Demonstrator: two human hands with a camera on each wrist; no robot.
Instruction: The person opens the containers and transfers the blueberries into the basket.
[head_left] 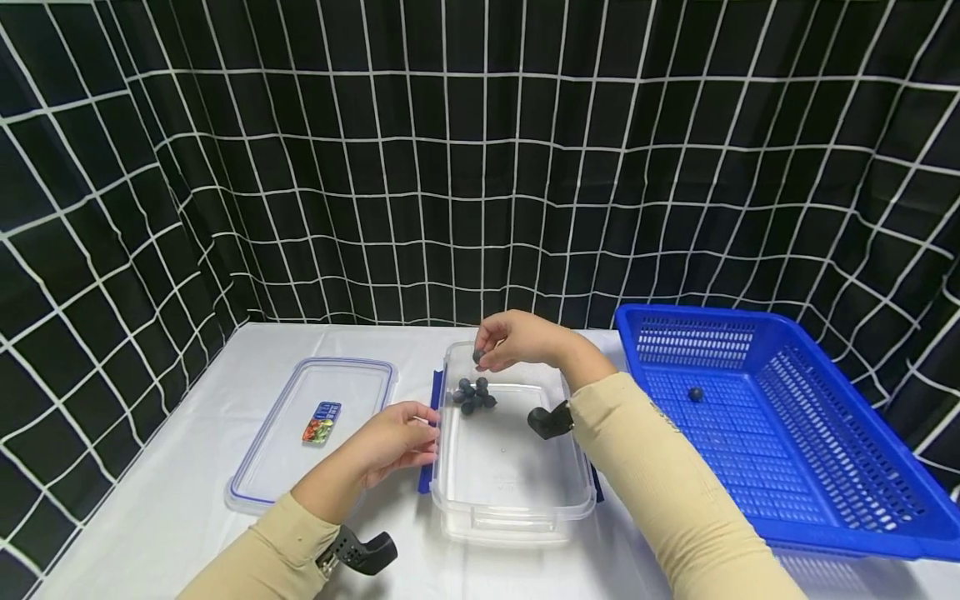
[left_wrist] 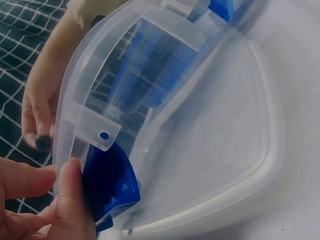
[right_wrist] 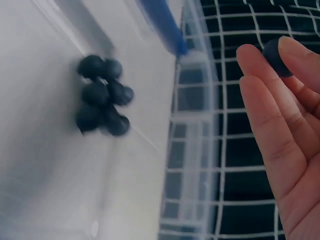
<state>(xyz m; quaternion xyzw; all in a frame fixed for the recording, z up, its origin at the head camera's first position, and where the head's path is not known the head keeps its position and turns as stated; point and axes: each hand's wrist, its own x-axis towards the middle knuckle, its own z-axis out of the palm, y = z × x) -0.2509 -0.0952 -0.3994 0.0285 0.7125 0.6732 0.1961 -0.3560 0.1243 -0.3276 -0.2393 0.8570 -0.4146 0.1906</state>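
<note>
My right hand [head_left: 517,340] pinches a blueberry [right_wrist: 276,58] between thumb and fingertips, above the far left part of a clear plastic container [head_left: 517,492]. Below it, several dark blueberries [head_left: 468,393] sit clustered on the container's floor, toward its far left corner. At the container's left side, my left hand [head_left: 397,442] grips the edge by the hanging blue latch [left_wrist: 111,180], with the thumb [left_wrist: 69,195] against it. The container stands open on the white cloth.
A clear lid [head_left: 281,467] with a blue seal and a picture label [head_left: 321,423] lies to the left. A blue slotted basket [head_left: 720,521] stands at the right with one blueberry [head_left: 695,393] inside. Behind the table hangs a black curtain [head_left: 480,167] with white grid lines.
</note>
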